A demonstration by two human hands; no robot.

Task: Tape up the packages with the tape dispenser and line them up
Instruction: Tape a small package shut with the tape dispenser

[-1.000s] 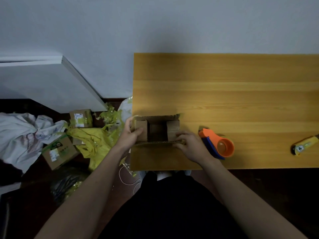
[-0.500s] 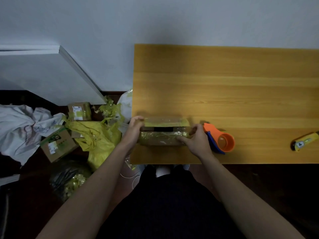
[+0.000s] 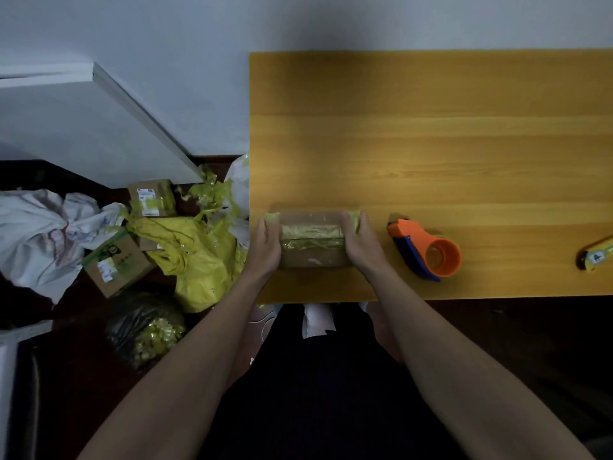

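Note:
A small cardboard package [image 3: 311,239] with yellow-green tape strips across it rests near the front left corner of the wooden table [image 3: 431,144]. My left hand [image 3: 267,244] grips its left end and my right hand [image 3: 360,242] grips its right end, fingers curled over the top. Its flaps are folded down. An orange and blue tape dispenser [image 3: 428,250] lies on the table just right of my right hand, untouched.
A yellow tool [image 3: 597,255] lies at the table's right edge. On the floor to the left are two cardboard boxes [image 3: 116,263] [image 3: 151,197], a yellow bag [image 3: 195,257], white cloth [image 3: 43,234] and a dark bag of tape scraps [image 3: 146,330].
The package was open a second ago, its inside showing. Both hands have folded its flaps down and now clamp its two ends. The dispenser has stayed put.

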